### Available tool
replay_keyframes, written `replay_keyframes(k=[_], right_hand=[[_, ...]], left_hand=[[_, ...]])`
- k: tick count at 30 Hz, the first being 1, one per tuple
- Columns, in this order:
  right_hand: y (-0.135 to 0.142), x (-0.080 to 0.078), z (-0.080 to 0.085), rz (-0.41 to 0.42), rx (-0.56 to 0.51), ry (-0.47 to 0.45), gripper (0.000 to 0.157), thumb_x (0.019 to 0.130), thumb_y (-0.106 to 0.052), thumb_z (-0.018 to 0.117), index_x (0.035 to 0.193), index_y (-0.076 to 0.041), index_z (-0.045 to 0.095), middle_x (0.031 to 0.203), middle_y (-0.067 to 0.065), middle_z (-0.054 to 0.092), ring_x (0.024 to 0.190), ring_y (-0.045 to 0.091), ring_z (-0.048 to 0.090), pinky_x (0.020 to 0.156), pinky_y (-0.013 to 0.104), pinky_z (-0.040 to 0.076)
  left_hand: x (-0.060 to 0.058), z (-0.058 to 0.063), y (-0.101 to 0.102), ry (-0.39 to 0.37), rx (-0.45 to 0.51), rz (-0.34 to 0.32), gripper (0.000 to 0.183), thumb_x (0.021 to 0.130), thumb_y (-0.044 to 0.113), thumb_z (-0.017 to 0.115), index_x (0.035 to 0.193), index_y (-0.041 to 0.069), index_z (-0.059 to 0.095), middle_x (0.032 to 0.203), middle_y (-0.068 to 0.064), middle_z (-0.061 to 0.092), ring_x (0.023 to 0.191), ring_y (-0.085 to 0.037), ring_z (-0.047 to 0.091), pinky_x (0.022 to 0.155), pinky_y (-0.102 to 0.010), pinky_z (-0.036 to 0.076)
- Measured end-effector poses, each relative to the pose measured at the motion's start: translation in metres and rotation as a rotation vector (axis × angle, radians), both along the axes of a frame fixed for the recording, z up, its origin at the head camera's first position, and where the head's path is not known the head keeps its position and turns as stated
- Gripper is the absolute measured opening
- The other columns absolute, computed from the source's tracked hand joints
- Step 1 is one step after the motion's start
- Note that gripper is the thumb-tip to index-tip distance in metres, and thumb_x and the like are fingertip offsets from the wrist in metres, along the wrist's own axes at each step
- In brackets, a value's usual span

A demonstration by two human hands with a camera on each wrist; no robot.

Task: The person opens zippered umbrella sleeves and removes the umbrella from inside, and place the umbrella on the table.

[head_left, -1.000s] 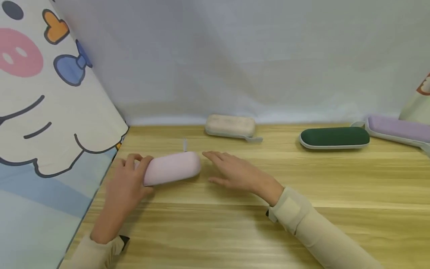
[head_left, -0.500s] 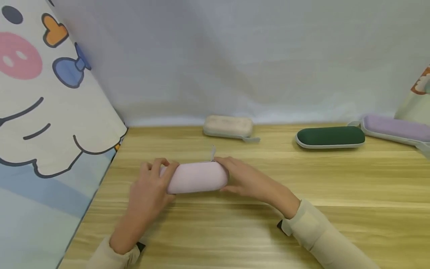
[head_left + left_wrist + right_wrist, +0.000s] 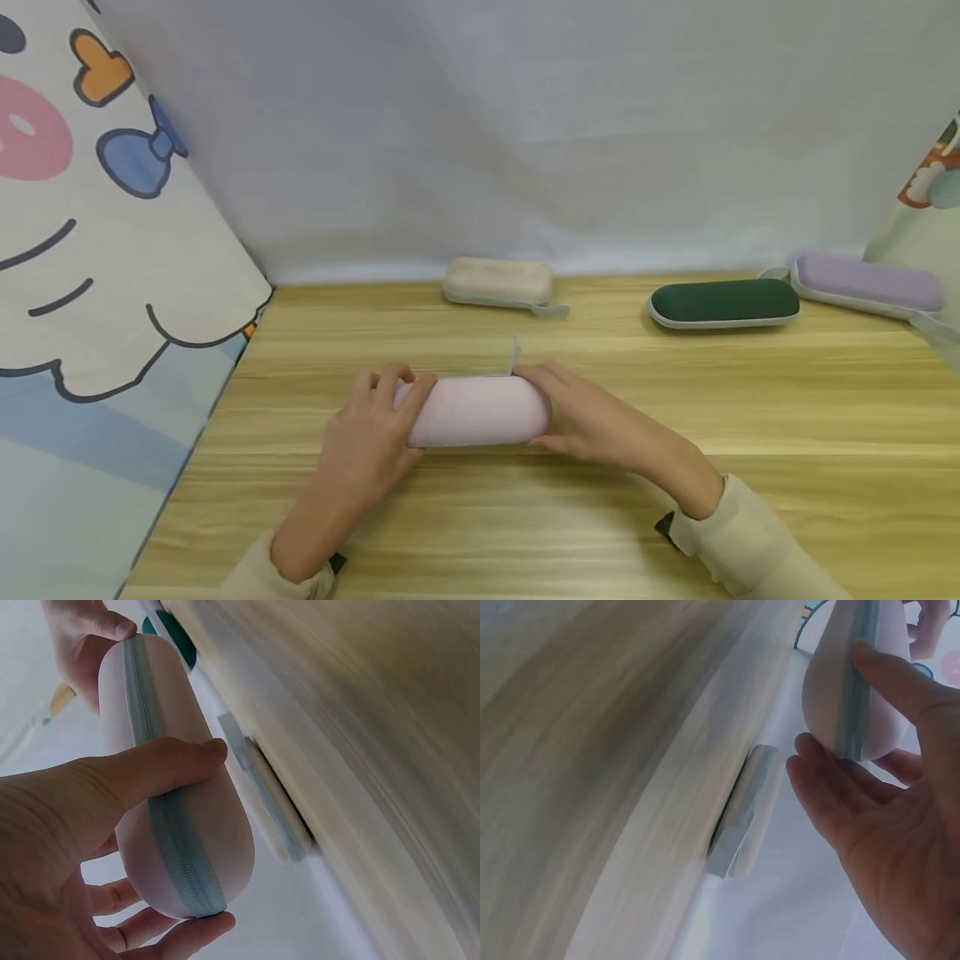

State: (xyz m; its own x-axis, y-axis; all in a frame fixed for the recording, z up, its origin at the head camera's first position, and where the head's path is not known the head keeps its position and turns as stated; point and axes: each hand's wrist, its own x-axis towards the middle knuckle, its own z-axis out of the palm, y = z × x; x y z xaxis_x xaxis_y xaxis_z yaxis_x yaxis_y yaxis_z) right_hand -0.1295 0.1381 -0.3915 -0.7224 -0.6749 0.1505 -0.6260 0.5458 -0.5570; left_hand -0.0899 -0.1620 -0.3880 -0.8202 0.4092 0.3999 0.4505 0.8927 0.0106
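Observation:
A pale pink zippered case (image 3: 480,410) is held level above the wooden table, between both hands. My left hand (image 3: 367,442) grips its left end; in the left wrist view the thumb lies across the grey-green zipper (image 3: 180,847) and fingers curl beneath. At the other end my right hand (image 3: 607,421) holds the case, thumb on the zipper side and fingers at the rounded tip, as the right wrist view shows. The zipper looks closed all along the visible stretch. A small strap (image 3: 514,357) sticks up from the case's far side near the right fingers.
Along the back of the table (image 3: 480,517) lie a beige case (image 3: 498,281), a dark green case (image 3: 723,302) and a lilac case (image 3: 866,279), each with a strap. White cloth (image 3: 525,150) hangs behind them. A cartoon-printed cloth (image 3: 172,275) borders the left edge.
Held in the left hand, the pink case has moved right and nearer to me. My right hand, apart from it a second ago, has taken hold of its right end.

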Motion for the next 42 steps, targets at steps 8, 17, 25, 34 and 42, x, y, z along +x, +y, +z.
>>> replay_keyframes(k=[8,17,25,34,42], right_hand=[[0.031,0.006,-0.001,-0.052,-0.012,-0.19,0.087,0.086,-0.017,0.087,0.158,-0.007,0.039,0.148,0.014,0.052,0.133,0.029,0.056,0.108,0.052,0.05],[0.048,0.008,-0.002,-0.066,0.008,-0.271,0.087,0.084,-0.019,0.089,0.156,-0.003,0.042,0.143,0.016,0.053,0.126,0.03,0.058,0.103,0.051,0.052],[0.054,0.005,-0.002,-0.107,0.066,-0.292,0.087,0.081,-0.018,0.09,0.154,-0.005,0.045,0.142,0.014,0.053,0.124,0.03,0.059,0.106,0.053,0.05],[0.057,0.001,-0.001,-0.118,0.083,-0.261,0.081,0.08,-0.014,0.091,0.147,-0.001,0.049,0.14,0.017,0.055,0.125,0.034,0.059,0.105,0.054,0.051],[0.059,-0.001,-0.004,-0.084,0.06,-0.268,0.079,0.08,-0.019,0.093,0.145,-0.001,0.051,0.138,0.017,0.055,0.124,0.034,0.058,0.104,0.054,0.05]], left_hand=[[0.0,-0.01,0.024,0.004,-0.009,-0.08,0.089,0.057,0.028,0.105,0.135,0.018,0.063,0.124,-0.008,0.059,0.105,-0.031,0.056,0.054,-0.041,0.059],[-0.005,-0.013,0.043,-0.063,-0.004,-0.136,0.084,0.063,0.032,0.103,0.136,0.017,0.064,0.126,-0.01,0.059,0.106,-0.032,0.057,0.07,-0.04,0.061],[-0.006,-0.015,0.051,-0.159,0.02,-0.157,0.086,0.066,0.036,0.1,0.14,0.016,0.062,0.127,-0.01,0.056,0.11,-0.032,0.054,0.065,-0.039,0.059],[-0.008,-0.015,0.052,-0.226,0.046,-0.188,0.077,0.076,0.038,0.092,0.142,0.015,0.06,0.127,-0.012,0.054,0.111,-0.033,0.054,0.065,-0.039,0.058],[-0.011,-0.017,0.052,-0.242,0.039,-0.199,0.06,0.093,0.05,0.073,0.138,0.013,0.06,0.122,-0.014,0.053,0.106,-0.033,0.054,0.073,-0.043,0.055]])
